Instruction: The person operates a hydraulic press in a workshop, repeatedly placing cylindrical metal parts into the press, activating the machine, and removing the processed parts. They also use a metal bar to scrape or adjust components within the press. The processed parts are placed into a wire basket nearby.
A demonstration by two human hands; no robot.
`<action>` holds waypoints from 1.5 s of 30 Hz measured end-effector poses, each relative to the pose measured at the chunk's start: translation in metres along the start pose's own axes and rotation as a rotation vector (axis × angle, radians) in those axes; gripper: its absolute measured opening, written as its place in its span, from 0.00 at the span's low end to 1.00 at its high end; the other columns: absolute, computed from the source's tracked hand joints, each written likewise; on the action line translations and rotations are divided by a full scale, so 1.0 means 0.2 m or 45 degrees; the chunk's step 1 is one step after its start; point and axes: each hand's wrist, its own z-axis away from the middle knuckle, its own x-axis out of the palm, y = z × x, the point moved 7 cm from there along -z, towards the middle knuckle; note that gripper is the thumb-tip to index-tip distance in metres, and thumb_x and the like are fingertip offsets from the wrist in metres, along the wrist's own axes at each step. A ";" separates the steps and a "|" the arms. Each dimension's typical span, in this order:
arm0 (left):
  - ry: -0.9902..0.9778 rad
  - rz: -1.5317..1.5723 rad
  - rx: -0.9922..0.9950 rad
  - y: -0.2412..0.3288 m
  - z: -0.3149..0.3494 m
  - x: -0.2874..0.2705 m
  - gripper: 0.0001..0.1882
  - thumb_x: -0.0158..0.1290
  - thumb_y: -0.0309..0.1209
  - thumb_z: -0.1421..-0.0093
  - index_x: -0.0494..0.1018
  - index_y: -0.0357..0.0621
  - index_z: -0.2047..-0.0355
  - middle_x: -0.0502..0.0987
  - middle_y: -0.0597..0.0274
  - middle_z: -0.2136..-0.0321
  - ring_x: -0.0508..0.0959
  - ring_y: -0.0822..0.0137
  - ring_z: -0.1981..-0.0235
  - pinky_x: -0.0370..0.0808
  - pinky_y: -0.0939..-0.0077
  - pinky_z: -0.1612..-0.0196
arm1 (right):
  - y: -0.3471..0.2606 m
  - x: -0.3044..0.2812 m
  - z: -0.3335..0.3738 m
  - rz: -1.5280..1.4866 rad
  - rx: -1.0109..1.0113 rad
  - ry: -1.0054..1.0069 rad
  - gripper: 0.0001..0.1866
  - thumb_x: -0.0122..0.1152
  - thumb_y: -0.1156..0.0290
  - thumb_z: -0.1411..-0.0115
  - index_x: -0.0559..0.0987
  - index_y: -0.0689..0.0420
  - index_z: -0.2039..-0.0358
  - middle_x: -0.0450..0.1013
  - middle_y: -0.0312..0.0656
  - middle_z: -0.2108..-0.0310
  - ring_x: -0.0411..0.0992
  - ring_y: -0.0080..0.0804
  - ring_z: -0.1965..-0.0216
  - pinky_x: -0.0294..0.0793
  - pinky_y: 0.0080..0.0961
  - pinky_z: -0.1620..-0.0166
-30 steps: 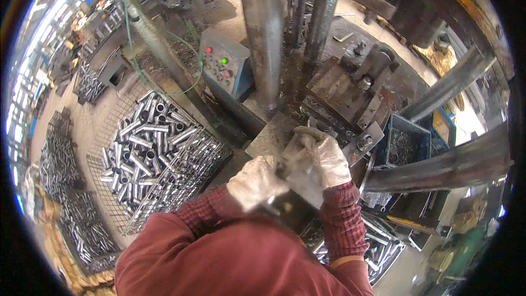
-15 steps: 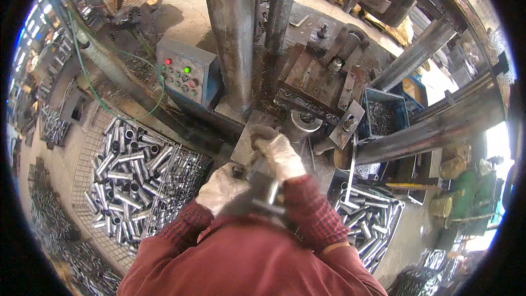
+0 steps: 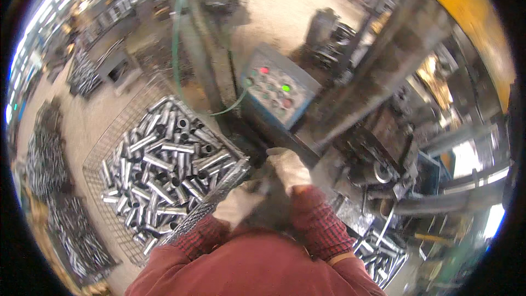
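Both gloved hands sit close together, the right hand (image 3: 289, 169) curled over a dark, blurred metal piece (image 3: 263, 187) and the left hand (image 3: 236, 206) cupped just under it, though motion blur hides whether either set of fingers is truly clamped. The wire basket (image 3: 216, 197) of steel tubes (image 3: 164, 164) lies just left of the fingers. A loose grip could drop the piece onto the tubes, or a glove could snag on the basket's mesh edge.

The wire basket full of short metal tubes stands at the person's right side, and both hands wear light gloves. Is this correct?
Not quite. In the head view the wire basket of short metal tubes stands at the person's left side. The left hand and right hand do wear light gloves.
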 end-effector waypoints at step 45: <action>1.156 0.695 0.720 -0.23 0.47 -1.58 0.20 0.53 0.33 0.26 0.78 0.34 0.40 0.85 0.55 0.60 0.81 0.64 0.58 0.79 0.62 0.52 | -3.00 -0.39 -1.69 1.539 -1.612 1.073 0.15 0.58 0.58 0.34 0.87 0.53 0.66 0.83 0.56 0.59 0.82 0.54 0.55 0.82 0.43 0.49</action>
